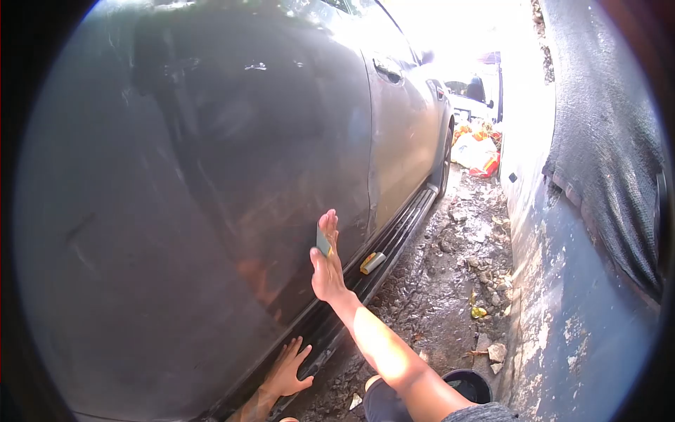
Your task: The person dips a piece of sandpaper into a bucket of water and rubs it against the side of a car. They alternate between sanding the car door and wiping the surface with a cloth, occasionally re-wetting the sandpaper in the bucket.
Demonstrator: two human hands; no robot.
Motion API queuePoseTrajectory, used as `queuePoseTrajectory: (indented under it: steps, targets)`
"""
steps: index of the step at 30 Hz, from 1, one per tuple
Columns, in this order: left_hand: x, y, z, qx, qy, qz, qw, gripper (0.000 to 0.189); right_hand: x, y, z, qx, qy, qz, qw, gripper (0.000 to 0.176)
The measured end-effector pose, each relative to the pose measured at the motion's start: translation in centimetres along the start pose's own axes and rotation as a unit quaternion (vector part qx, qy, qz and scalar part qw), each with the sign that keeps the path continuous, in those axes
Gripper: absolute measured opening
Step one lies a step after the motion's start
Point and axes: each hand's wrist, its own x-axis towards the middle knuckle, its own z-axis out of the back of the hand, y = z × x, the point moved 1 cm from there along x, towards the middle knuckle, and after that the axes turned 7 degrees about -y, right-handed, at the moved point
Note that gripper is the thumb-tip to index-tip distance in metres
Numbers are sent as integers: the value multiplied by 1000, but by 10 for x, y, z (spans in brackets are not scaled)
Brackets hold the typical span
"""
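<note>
A dark grey car door [232, 162] with a dull, wet-looking surface fills the left side. My right hand [327, 267] is against its lower part, fingers pointing up. Between thumb and fingers it grips a thin, flat grey-green piece that looks like sandpaper [323, 243], pressed toward the panel. Lower down, my left hand [287, 371] lies with fingers spread by the bottom edge of the door. On the black running board [408, 225] rests a small grey-and-yellow block or roll [373, 263], just beyond my right hand.
A narrow strip of wet, stony ground [450, 260] runs between the car and a pale blue wall [562, 295]. Dark cloth [608, 126] hangs on the wall. A black bucket [470, 383] stands beside my knee. White and orange bags [478, 149] lie at the far end.
</note>
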Motion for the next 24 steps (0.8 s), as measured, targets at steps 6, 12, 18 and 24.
queuePoseTrajectory:
  steps: [6, 12, 18, 24]
  targets:
    - [4, -3, 3, 13, 13, -28, 999, 94, 68, -138, 5, 157, -50, -256, 952, 64]
    - [3, -7, 4, 17, -4, -13, 1000, 97, 9, -7, 6, -12, 27, 74, 997, 65]
    - [6, -5, 6, 9, 0, -15, 1000, 100, 18, 29, -19, -2, -45, 22, 999, 70]
    - [4, -6, 8, 15, 1, -18, 1000, 98, 65, -21, -8, 22, -56, -28, 998, 66]
